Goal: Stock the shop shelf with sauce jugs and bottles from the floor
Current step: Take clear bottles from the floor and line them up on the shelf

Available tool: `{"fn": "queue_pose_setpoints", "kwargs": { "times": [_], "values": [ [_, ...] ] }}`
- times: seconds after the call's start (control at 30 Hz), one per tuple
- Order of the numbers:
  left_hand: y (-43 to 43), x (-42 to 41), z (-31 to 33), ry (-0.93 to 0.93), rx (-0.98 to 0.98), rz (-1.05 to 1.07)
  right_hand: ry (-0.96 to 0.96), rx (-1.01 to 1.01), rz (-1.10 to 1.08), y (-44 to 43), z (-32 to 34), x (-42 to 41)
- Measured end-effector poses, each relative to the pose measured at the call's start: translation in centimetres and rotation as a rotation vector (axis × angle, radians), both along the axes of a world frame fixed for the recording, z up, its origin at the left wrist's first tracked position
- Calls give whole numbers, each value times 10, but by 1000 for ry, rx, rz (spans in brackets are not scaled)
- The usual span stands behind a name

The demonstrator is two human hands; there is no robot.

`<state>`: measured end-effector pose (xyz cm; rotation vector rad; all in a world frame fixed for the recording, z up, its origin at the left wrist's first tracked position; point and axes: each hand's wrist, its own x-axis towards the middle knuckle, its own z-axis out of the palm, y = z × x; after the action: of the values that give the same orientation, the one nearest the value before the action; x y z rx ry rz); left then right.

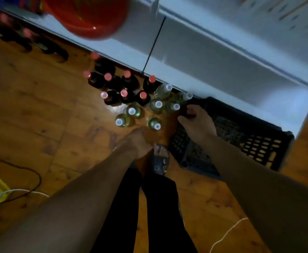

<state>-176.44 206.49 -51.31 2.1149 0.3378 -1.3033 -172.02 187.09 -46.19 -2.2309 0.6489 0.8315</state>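
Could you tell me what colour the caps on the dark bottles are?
Red, pinkish in the glare; the dark bottles' caps show best in the head view.

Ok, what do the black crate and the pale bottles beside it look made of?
Black crate: looks like moulded plastic, matte, going by its slotted lattice walls. Pale bottles: clear, probably plastic though glass is possible; yellowish liquid shows through, under white caps.

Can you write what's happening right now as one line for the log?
right hand: grips black crate rim | left hand: low by white-capped bottles, holds nothing | red-capped bottles: upright on floor
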Motion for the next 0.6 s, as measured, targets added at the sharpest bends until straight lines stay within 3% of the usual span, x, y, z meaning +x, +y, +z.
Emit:
{"fn": "queue_pose_setpoints", "kwargs": {
  "times": [0.3,0.6],
  "values": [
    [-43,13,-138,-198,-50,-11,-69,43,-70,-12,-155,-6],
    [-40,-1,-174,-418,-157,12,-187,167,-154,-8,-213,7]
  ]
}}
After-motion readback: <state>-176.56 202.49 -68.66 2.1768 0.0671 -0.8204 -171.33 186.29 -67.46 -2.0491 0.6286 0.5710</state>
